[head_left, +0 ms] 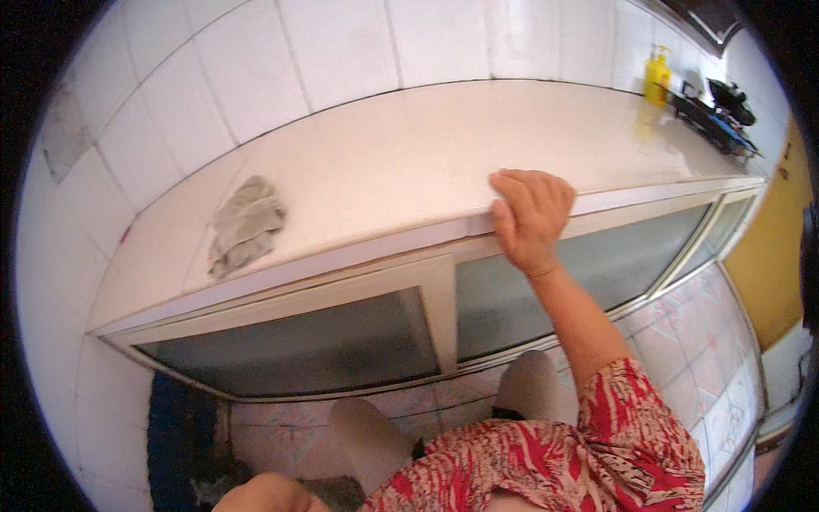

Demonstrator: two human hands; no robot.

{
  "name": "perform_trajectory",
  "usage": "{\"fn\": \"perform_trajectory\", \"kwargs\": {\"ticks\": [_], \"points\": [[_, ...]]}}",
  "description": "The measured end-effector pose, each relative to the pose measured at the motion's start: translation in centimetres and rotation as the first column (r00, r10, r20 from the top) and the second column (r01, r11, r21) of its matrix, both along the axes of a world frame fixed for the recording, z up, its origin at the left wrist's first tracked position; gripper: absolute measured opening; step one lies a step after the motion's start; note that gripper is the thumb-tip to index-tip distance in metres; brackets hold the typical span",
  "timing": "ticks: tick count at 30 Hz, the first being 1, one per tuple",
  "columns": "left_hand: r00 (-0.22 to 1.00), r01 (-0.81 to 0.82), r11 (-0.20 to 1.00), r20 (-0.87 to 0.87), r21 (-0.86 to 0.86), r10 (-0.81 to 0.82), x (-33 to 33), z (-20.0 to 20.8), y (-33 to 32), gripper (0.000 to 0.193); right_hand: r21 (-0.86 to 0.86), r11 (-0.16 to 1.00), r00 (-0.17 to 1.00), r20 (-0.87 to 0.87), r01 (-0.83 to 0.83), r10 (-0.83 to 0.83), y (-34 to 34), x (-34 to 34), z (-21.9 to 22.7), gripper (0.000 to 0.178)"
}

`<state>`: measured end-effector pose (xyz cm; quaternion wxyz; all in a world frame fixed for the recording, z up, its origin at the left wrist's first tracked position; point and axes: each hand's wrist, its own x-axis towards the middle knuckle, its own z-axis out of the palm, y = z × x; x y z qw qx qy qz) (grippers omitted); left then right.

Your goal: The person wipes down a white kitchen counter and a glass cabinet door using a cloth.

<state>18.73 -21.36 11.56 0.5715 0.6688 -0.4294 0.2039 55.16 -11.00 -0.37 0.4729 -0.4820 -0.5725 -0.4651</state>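
Observation:
My right hand (536,213) is at the front edge of a long cream countertop (384,154). Its fingers are curled together over the top, and the thumb lies low against the edge. Any small thing inside the palm would be hidden. A crumpled grey-beige cloth (247,224) lies on the left part of the counter, well apart from this hand. Of my left side, only a rounded bare patch of my left hand or arm (269,493) shows at the lower edge; its fingers are out of sight.
Yellow pump bottles (657,77) stand at the counter's far right, beside a black rack with dark items (717,119). White tiles (341,51) line the wall behind. Below run glass-panelled cabinet doors (324,341). A yellowish door (768,247) stands at right.

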Motion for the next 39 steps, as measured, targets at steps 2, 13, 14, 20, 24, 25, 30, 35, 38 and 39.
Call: {"fn": "perform_trajectory", "kwargs": {"ticks": [2,13,14,20,24,25,30,35,38,39], "points": [[0.996,-0.057,0.998,-0.064,0.037,0.06,-1.1,0.0,1.6,0.025,-0.012,1.0,1.0,-0.007,0.014,-0.015,-0.4,0.0,0.2,0.02],[-0.514,-0.839,-0.537,0.197,0.087,0.835,-0.1,-3.2,13.9,0.035,0.005,1.0,1.0,0.001,0.014,-0.014,-0.9,-0.4,0.2,0.023],[-0.535,-0.805,-0.566,0.195,0.177,0.822,-0.2,-3.1,14.8,0.039,-0.001,1.0,1.0,-0.005,0.009,-0.009,-1.0,-0.7,0.4,0.023],[-0.723,-0.411,-0.802,0.381,0.433,0.576,0.6,-4.0,20.3,0.06,0.025,1.0,1.0,0.014,0.008,-0.008,-0.4,-1.3,0.2,0.025],[-0.794,-0.393,-0.8,0.272,0.453,0.544,2.3,-2.4,22.6,0.046,0.035,0.997,0.997,0.031,0.07,-0.072,-0.5,-1.0,0.1,0.03],[-0.769,-0.468,-0.747,0.198,0.473,0.607,2.6,-2.3,22.8,0.04,0.036,0.998,0.997,0.038,0.059,-0.06,-0.5,-0.9,0.1,0.03],[-0.414,-0.68,-0.635,0.522,0.368,0.746,9.8,-4.1,17.5,0.038,0.047,0.996,0.996,0.045,0.081,-0.083,-0.3,-0.9,0.2,0.036],[-0.347,-0.768,-0.519,0.437,0.375,0.83,10.0,-3.0,15.7,0.053,0.035,0.995,0.994,0.053,0.089,-0.091,-0.4,-1.0,0.3,0.035],[-0.245,-0.845,-0.29,0.157,0.45,0.957,6.7,-2.3,16.3,0.05,0.046,0.998,0.997,0.054,0.049,-0.052,-0.3,-1.1,0.3,0.03],[-0.221,-0.847,-0.269,0.158,0.459,0.963,6.3,-2.3,16.7,0.05,0.043,0.996,0.996,0.045,0.073,-0.075,-0.4,-0.9,0.3,0.03]]}}
